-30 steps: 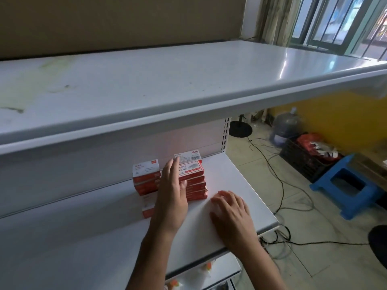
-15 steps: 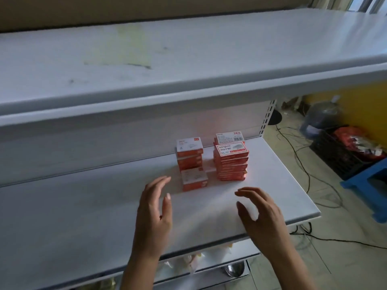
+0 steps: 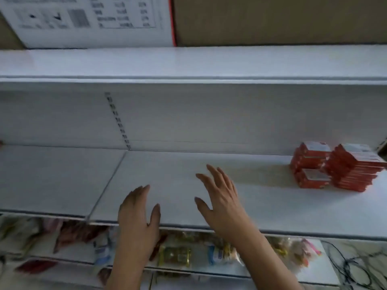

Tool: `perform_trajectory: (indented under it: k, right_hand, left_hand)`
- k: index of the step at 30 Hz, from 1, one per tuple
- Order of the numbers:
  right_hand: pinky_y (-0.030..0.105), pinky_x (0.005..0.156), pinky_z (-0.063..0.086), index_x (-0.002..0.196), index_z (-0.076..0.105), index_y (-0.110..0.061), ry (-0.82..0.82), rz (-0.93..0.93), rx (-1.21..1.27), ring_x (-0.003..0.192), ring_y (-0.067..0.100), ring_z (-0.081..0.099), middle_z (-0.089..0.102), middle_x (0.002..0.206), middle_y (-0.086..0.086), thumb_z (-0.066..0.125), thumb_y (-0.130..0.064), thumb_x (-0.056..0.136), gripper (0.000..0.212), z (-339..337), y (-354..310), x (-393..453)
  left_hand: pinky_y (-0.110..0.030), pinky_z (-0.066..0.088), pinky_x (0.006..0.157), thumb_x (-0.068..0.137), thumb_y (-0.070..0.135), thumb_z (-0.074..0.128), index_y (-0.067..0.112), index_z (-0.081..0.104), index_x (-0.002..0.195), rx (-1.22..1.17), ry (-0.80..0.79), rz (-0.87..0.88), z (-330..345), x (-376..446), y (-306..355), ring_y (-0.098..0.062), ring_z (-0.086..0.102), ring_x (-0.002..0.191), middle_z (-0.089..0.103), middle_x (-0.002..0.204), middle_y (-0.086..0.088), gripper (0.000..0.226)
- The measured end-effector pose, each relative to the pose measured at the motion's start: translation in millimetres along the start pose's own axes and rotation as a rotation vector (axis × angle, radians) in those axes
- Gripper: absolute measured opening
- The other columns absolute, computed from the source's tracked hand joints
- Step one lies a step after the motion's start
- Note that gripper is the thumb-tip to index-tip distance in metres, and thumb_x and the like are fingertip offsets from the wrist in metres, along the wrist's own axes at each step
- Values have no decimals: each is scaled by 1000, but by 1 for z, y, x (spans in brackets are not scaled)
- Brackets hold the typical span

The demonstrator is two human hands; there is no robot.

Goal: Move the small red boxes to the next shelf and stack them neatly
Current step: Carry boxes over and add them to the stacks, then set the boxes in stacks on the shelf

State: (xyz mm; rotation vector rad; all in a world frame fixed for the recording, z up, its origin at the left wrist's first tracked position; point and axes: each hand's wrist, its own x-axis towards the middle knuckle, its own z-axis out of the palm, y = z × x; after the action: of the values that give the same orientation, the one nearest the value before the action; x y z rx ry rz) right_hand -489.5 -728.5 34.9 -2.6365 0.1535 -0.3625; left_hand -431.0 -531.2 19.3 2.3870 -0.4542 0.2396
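Small red boxes stand in stacks at the far right of the white middle shelf (image 3: pixel 261 206): a tall stack (image 3: pixel 354 168), a shorter stack (image 3: pixel 310 155) behind and to its left, and a low one (image 3: pixel 313 177) in front. My left hand (image 3: pixel 139 214) hovers over the shelf's front edge, fingers straight, holding nothing. Just to its right, my right hand (image 3: pixel 219 195) is also spread flat above the shelf with nothing in it. Both hands are well to the left of the boxes.
A seam (image 3: pixel 106 183) divides this shelf board from the neighbouring board (image 3: pixel 52 176) on the left. The lower shelf (image 3: pixel 188 256) holds several snack packets. A top shelf (image 3: pixel 188 65) carries a cardboard carton (image 3: pixel 272 19). Cables (image 3: pixel 356 268) lie on the floor at the bottom right.
The view has swung left, so the red stacks now sit at the far right. Both hands left the boxes and moved left along the shelf, holding nothing.
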Motion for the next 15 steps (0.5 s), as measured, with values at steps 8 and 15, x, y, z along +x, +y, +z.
perform_trajectory:
  k: [8,15]
  right_hand:
    - [38,118,11,142,30,-31,-108,-215,106,145,20,6,12,157,-4,44,-41,95,50,94,-155,46]
    - [39,115,23,141,36,-30,-244,-341,171,142,19,19,21,154,-3,51,-38,94,49,171,-254,98]
  left_hand:
    - [-33,30,107,94,31,50,17,46,135,11,243,-261,-137,-41,-141,-21,37,130,45,138,-4,44]
    - [-34,29,110,95,30,49,24,40,139,4,359,-461,-204,-50,-234,-17,32,134,38,144,3,45]
